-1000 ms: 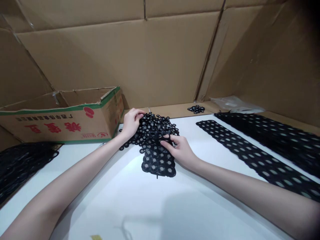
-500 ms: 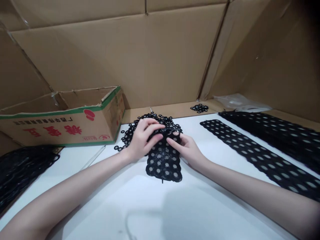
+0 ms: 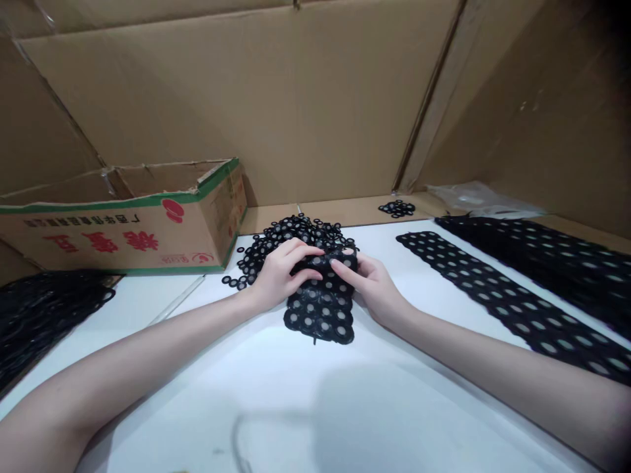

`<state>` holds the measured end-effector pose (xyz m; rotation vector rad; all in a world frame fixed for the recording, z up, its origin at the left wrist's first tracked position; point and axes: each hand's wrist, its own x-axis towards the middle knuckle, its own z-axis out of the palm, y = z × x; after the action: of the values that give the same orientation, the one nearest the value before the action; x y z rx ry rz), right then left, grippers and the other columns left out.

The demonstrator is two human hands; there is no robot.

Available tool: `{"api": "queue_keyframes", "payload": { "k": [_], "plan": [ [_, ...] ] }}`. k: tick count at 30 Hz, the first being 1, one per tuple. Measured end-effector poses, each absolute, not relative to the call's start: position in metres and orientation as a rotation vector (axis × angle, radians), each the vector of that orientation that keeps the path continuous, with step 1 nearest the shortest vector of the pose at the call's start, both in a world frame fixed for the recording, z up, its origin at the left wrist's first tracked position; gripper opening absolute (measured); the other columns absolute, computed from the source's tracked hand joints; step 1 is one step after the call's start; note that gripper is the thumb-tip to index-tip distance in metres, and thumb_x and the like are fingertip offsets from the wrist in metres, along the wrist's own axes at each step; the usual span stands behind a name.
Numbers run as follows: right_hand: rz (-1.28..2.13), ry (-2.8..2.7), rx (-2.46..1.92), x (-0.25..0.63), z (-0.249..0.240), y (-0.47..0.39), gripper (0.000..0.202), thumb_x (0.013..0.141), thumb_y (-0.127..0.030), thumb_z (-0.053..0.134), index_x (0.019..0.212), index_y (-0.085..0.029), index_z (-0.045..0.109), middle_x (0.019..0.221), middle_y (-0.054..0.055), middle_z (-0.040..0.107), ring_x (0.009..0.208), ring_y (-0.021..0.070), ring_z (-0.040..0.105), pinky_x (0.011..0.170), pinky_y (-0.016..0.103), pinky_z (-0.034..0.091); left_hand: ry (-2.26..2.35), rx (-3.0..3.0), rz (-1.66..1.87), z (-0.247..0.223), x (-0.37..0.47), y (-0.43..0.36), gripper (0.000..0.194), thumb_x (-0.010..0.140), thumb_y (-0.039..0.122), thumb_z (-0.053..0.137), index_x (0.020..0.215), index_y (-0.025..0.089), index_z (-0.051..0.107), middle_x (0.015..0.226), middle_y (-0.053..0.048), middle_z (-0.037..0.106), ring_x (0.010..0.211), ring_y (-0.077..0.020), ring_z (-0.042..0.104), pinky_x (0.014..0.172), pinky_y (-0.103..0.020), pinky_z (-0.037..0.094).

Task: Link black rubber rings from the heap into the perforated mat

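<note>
A short black rubber sheet of joined rings (image 3: pixel 320 312) lies on the white table (image 3: pixel 276 401) in front of me. My left hand (image 3: pixel 282 272) grips its far edge from the left, and my right hand (image 3: pixel 371 284) pinches the same edge from the right. Just beyond my fingers sits a pile of loose black rings (image 3: pixel 283 240).
An open cardboard box with red print (image 3: pixel 128 226) stands at the left. Long black ring sheets (image 3: pixel 497 292) lie at the right, with a darker stack (image 3: pixel 552 253) behind them. A heap of black scrap (image 3: pixel 39 315) is at far left. Cardboard walls surround the table; a small ring cluster (image 3: pixel 397 208) lies at the back.
My left hand came from the far side of the ring pile onto the sheet's top edge. Both hands now grip the sheet close together.
</note>
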<state>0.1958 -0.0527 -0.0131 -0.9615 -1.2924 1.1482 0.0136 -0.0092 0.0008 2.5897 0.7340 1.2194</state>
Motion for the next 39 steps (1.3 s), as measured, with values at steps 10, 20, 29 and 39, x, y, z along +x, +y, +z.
{"api": "queue_keyframes", "payload": {
  "k": [10,20,29,39],
  "plan": [
    [1.027,-1.437,-1.004,0.195,-0.013,-0.053,0.026,0.076,-0.043,0.063,0.076,-0.018,0.056,0.073,0.000,0.056,0.071,0.0143,0.051,0.065,0.028,0.043,0.790,2.380,1.218,0.001,0.014,-0.004,0.013,0.071,0.025,0.072,0.074,0.016,0.062,0.074,0.000,0.063,0.071,-0.0143,0.058,0.067,-0.025,0.043],
    [0.991,-1.545,-1.022,0.195,-0.013,-0.052,0.026,0.076,-0.042,0.063,0.085,-0.018,0.060,0.081,0.002,0.061,0.077,0.0169,0.055,0.069,0.030,0.045,0.856,2.225,1.199,-0.005,0.020,-0.006,0.015,0.068,0.009,0.066,0.059,0.015,0.055,0.062,0.002,0.056,0.060,-0.0113,0.050,0.057,-0.022,0.037],
    [1.051,-1.382,-1.006,0.196,-0.017,-0.050,0.026,0.070,-0.040,0.068,0.078,-0.019,0.056,0.076,0.000,0.060,0.072,0.0154,0.055,0.065,0.029,0.045,0.756,2.145,1.149,0.003,0.017,-0.006,0.016,0.068,0.023,0.073,0.080,0.015,0.067,0.078,-0.002,0.065,0.075,-0.0152,0.058,0.068,-0.026,0.041],
    [0.991,-1.483,-1.010,0.198,-0.019,-0.049,0.023,0.071,-0.037,0.068,0.081,-0.019,0.059,0.078,0.001,0.062,0.075,0.0167,0.057,0.071,0.032,0.046,0.788,2.081,1.116,-0.003,0.021,0.001,0.020,0.066,0.024,0.074,0.060,0.014,0.057,0.062,0.002,0.057,0.062,-0.0114,0.050,0.060,-0.023,0.037]
  ]
}}
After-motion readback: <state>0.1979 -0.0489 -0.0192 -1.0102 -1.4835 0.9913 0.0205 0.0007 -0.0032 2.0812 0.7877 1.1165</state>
